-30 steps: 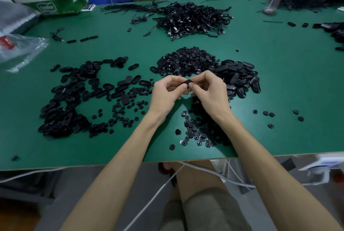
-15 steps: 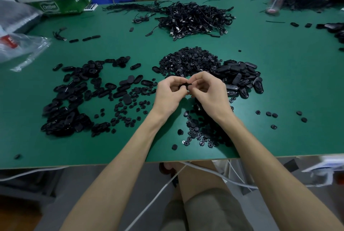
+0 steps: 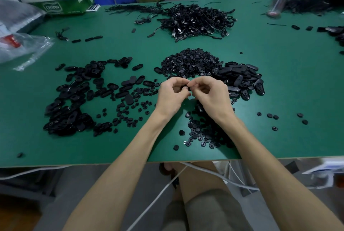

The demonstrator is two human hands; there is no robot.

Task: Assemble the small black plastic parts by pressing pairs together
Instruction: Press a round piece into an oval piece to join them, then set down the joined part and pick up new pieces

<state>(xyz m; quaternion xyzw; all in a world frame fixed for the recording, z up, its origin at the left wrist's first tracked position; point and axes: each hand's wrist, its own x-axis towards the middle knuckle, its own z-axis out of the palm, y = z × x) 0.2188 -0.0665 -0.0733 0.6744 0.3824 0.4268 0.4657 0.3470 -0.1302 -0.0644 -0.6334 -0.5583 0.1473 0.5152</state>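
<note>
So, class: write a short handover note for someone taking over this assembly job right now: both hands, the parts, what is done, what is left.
Hands: left hand and right hand both pinch one small black part between fingertips, above the green table.
Parts: heap of round pieces behind the hands, oval shells to the right, mixed spread to the left.
Done: pair looks mid-press; finished count unclear.
Left: many loose parts.

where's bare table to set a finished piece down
Widest bare table: right of the oval shell pile, beyond a few loose discs. Also the band between the cable heap and the small-disc heap, and the near-left corner. Crowded around the left hand, right hand and left pile.
</note>
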